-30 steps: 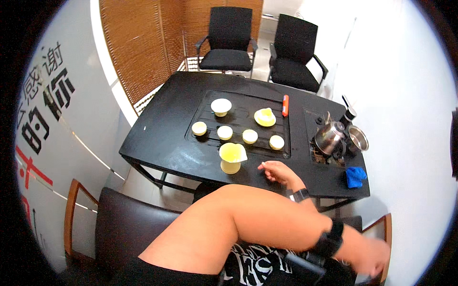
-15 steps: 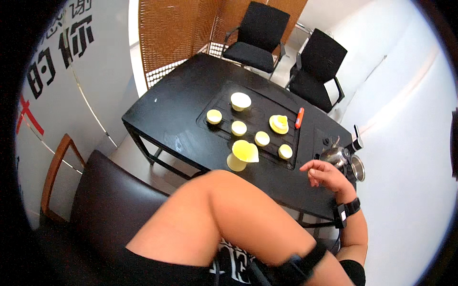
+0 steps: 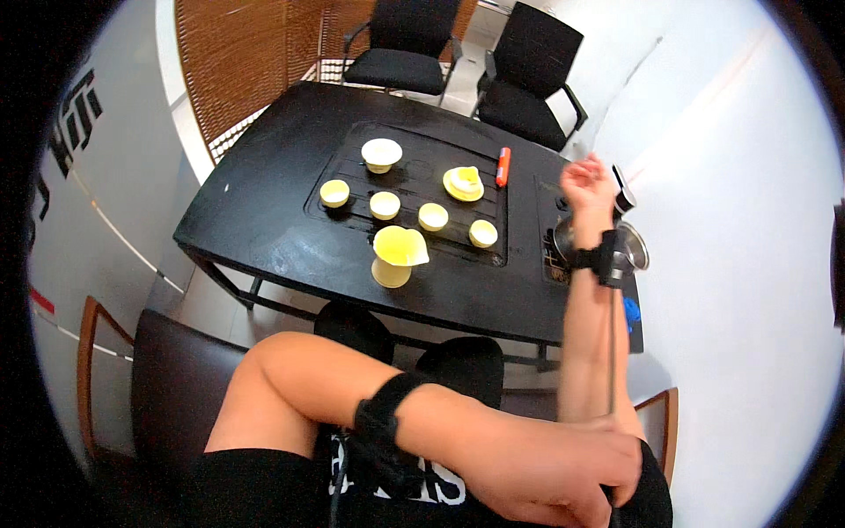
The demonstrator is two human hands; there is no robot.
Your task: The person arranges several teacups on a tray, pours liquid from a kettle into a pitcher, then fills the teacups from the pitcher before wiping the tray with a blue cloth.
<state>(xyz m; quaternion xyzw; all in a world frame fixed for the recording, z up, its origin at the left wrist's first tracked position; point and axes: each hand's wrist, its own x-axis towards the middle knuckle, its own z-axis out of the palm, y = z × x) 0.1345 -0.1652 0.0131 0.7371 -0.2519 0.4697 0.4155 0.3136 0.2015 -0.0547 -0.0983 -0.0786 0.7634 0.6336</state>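
Observation:
My left arm crosses in front of my body, and my left hand is at my right upper arm, its fingers closed around a thin dark cable. That cable runs up to a black strapped device on my right wrist. My right arm stretches forward over the table's right end; my right hand has its fingers loosely curled, with nothing seen in them. Beneath and beside it, partly hidden by the forearm, are a steel kettle and a round steel vessel.
A black table carries a pale yellow pitcher, several small cups, a larger bowl, a lidded bowl on a saucer and a red stick-shaped object. Black chairs stand beyond; a white wall is at right.
My right hand has moved forward and up past the kettle, its arm straightening. My left hand has come into view at the cable. The view has shifted, so the table sits further left.

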